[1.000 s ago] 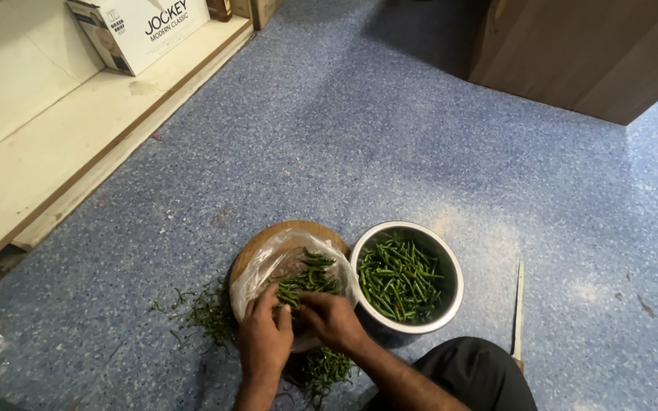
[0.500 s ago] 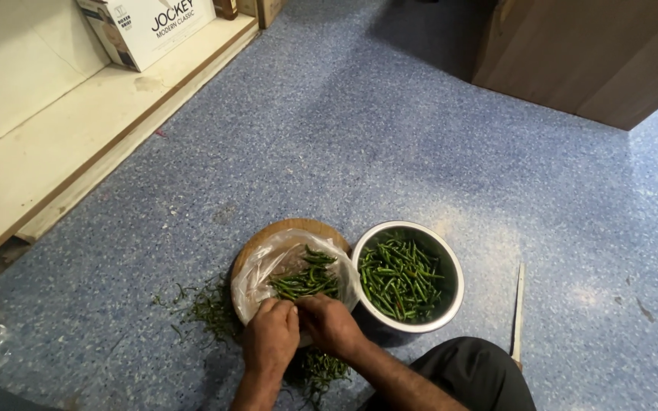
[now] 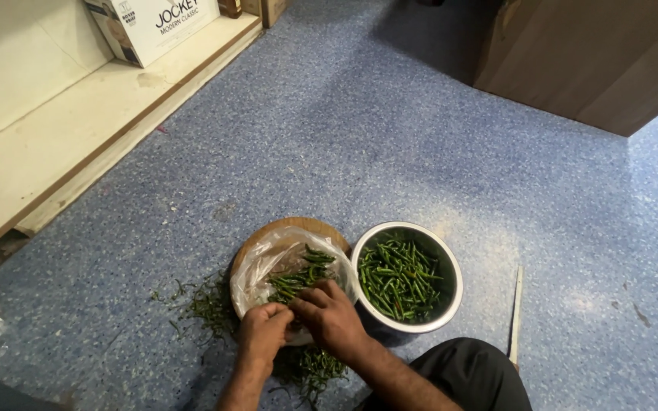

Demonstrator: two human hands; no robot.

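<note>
Green chillies [image 3: 298,280] lie on a clear plastic bag [image 3: 262,266] over a round wooden board [image 3: 287,227] on the blue floor [image 3: 359,137]. The left hand [image 3: 262,333] and right hand [image 3: 332,317], fingers curled, pinch chillies at the bag's near edge. A steel bowl [image 3: 451,293] of chillies touches the board's right rim; stems [image 3: 207,304] litter the left. Open floor stretches ahead to a shelf edge [image 3: 138,133].
</note>
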